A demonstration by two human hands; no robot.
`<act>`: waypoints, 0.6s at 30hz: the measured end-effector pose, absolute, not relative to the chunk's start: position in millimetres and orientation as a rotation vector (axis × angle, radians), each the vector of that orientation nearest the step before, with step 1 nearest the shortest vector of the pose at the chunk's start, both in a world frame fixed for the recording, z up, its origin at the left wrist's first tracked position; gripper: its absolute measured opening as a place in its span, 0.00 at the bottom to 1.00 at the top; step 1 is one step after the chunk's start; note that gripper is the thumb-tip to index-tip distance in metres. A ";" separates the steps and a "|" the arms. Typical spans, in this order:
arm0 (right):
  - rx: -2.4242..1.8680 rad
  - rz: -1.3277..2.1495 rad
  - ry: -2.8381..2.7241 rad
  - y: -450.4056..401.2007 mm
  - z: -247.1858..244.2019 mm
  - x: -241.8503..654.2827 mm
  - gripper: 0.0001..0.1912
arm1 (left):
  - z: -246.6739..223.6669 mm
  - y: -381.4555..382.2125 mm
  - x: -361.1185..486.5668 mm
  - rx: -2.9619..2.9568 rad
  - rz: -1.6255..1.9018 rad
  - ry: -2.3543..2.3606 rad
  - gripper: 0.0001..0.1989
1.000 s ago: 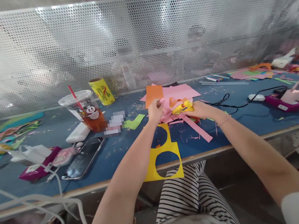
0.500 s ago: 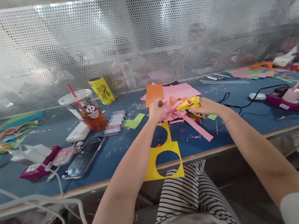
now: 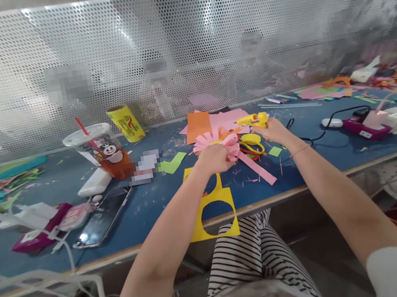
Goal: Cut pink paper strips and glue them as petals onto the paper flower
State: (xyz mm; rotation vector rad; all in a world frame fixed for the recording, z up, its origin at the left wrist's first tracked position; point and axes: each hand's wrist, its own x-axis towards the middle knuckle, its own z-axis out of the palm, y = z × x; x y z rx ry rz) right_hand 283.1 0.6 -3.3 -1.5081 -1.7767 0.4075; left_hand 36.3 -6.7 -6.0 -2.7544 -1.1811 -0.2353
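Observation:
My left hand [image 3: 216, 159] is closed on the near edge of a pink paper flower [image 3: 203, 142] made of looped strips, with a bit of yellow at its centre. Its fingertips are partly hidden by the loops. In my right hand [image 3: 272, 131] is a yellow hot glue gun [image 3: 251, 120], its nozzle pointing left above the flower's far right side. Below the gun lies a yellow looped item [image 3: 252, 143], perhaps scissor handles. A loose pink paper strip [image 3: 259, 169] slants toward me. Yellow paper with round cut-outs [image 3: 224, 193] overhangs the table edge.
A drink cup [image 3: 109, 151] with a red straw, a yellow tape roll [image 3: 127, 123] and a phone [image 3: 103, 219] stand or lie at left. Orange paper [image 3: 198, 127] lies behind the flower. Cables run at both sides. A perforated metal screen [image 3: 105, 57] closes off the back.
The glue gun has lifted up and away from the flower. My left hand has shifted from the flower's far left to its near side, and more of the flower shows.

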 end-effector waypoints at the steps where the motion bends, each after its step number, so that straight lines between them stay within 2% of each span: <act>1: -1.512 0.406 -1.788 0.9 -3.3 283.2 0.20 | -5.3 -10.3 38.3 -2.738 -0.197 -1.180 0.18; 7: -1.527 0.404 -1.785 0.8 -2.5 283.3 0.19 | -0.8 -11.6 35.7 -2.762 -0.191 -1.248 0.22; 13: -1.526 0.412 -1.799 -0.1 -2.0 282.9 0.18 | -0.1 -2.9 28.7 -2.963 -0.278 -1.302 0.11; 18: -1.531 0.399 -1.811 -0.7 -1.4 283.1 0.20 | -4.4 -3.5 28.8 -2.998 -0.435 -1.477 0.09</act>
